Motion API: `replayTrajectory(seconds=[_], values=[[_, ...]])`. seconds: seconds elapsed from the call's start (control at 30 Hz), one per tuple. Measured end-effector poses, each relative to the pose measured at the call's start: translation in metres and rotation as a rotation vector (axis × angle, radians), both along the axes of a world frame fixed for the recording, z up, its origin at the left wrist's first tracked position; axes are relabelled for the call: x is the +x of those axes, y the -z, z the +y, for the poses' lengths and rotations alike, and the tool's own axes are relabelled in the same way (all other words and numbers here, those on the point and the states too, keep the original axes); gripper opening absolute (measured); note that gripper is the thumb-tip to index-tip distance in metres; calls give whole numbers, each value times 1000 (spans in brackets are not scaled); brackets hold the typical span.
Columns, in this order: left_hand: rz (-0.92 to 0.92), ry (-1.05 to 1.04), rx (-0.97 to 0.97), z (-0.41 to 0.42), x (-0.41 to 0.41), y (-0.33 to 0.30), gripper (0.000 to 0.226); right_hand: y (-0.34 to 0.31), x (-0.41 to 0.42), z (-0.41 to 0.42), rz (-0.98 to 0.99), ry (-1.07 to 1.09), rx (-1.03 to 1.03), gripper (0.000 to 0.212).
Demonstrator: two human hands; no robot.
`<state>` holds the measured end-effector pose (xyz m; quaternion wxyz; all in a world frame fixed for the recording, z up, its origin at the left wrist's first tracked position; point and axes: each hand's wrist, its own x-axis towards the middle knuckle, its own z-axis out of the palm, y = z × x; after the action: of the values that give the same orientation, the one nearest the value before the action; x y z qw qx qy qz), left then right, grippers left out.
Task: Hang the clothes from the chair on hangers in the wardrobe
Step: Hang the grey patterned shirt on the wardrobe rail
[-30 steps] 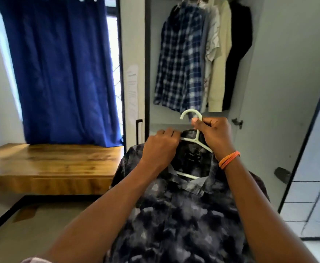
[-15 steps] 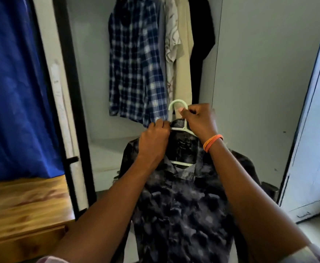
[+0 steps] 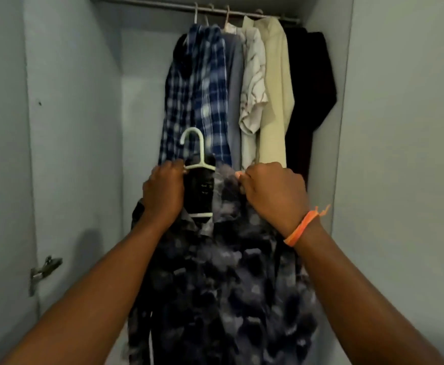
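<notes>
Head view is showing the camouflage shirt (image 3: pixel 223 280) hanging on a white hanger (image 3: pixel 198 164) before the rail (image 3: pixel 189 5) — soft, light, likely slipping off. The left hand (image 3: pixel 163 191) is gripping one shoulder, the right hand (image 3: pixel 273 193) the other — better taking the hook.
</notes>
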<state>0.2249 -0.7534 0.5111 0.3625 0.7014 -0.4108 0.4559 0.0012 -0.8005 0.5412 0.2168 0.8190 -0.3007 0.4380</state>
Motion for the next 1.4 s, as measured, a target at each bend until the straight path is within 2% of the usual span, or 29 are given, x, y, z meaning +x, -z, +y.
replayTrajectory(seconds=[0.07,0.2,0.27,0.43,0.53,0.63,0.87,1.07,1.4], values=[[-16,-50,-26,-11,25,-30,16,-21,6,-14,19,43,-137,43],[-31,-100,2,-32,68,-85,17,-58,40,-43,-29,-18,-260,18],[2,-85,-17,-42,86,-109,17,-77,61,-52,-64,-54,-313,15],[107,-42,-197,-65,133,-157,17,-144,115,-76,-132,-125,-310,28],[311,32,-272,-76,159,-186,41,-188,153,-99,-220,-155,-255,30],[402,191,-222,-96,185,-212,52,-231,185,-121,-281,-156,-225,32],[370,520,-58,-147,222,-278,55,-306,247,-154,-495,-128,-211,35],[285,491,-2,-176,250,-313,45,-342,293,-172,-504,-10,-308,30],[272,542,34,-185,291,-301,47,-372,345,-175,-398,134,-402,33]])
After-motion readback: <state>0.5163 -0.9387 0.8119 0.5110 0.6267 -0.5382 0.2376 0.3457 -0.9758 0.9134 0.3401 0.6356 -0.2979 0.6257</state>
